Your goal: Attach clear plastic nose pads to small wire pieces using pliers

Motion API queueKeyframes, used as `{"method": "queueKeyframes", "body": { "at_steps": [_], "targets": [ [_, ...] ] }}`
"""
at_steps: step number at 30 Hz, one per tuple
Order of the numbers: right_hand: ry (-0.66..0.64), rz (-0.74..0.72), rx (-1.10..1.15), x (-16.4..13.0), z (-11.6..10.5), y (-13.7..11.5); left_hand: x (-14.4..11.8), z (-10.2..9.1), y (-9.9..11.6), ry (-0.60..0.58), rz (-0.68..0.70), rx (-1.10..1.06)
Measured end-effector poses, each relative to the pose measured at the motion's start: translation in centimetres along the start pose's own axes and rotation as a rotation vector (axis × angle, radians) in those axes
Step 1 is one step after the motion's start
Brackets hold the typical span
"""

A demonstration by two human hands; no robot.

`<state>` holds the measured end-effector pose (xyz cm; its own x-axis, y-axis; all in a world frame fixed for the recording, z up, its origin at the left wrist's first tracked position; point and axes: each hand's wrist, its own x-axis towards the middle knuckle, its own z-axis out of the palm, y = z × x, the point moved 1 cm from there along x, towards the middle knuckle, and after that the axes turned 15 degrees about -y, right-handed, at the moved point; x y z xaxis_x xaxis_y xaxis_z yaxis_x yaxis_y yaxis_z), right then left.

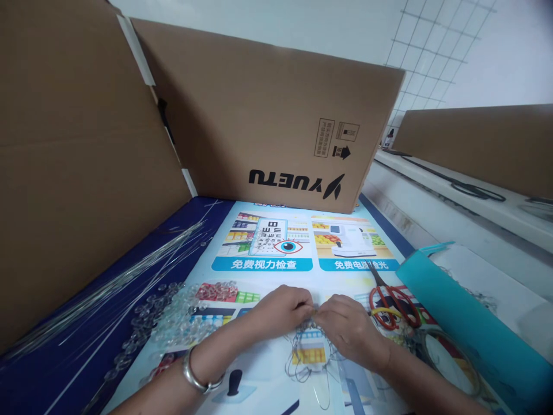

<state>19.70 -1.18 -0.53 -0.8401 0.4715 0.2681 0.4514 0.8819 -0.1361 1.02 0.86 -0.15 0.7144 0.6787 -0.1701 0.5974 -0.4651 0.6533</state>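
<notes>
- The left hand (283, 311) and the right hand (352, 331) meet fingertip to fingertip, each grip pinched on a small piece between them, too tiny to name; the thin wire loops (311, 351) it seems to belong to lie just beneath both grips on the poster-covered tabletop (268, 242).
- Risk, as I judge it: the piece is so small that a slack pinch could drop it into the wire tangle, where it would be hard to find.
- A sideways sweep of the left wrist could scatter the clear beads (168, 317) lying just left of that grip.
- The red-handled scissors (391, 305) lie close beside the right grip; wire could snag on them.
- Room: cardboard boxes (268, 132) wall off the far and left sides, and a teal roll (466, 323) bounds the right; open poster lies just beyond the grips.
</notes>
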Motion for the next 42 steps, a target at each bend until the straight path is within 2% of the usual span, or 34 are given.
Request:
{"method": "queueKeyframes", "body": {
  "at_steps": [16,20,26,33,42],
  "targets": [
    [-0.043,-0.014,-0.034,-0.3,0.0,-0.1,0.0,0.0,0.0,-0.006,0.0,-0.045],
    [-0.1,-0.059,-0.1,-0.4,-0.5,0.0,-0.1,-0.1,0.0,-0.009,-0.004,-0.044],
    [-0.254,-0.141,-0.234,-0.3,-1.5,0.1,-0.1,-0.3,0.1,0.005,-0.007,-0.037],
    [-0.288,-0.239,-0.404,0.0,-2.3,-0.4,-0.2,-0.3,0.2,-0.005,-0.041,-0.035],
    [-0.333,-0.322,-0.506,0.0,-2.5,-1.0,-0.2,-0.3,0.2,0.006,-0.028,-0.006]
  ]
}}
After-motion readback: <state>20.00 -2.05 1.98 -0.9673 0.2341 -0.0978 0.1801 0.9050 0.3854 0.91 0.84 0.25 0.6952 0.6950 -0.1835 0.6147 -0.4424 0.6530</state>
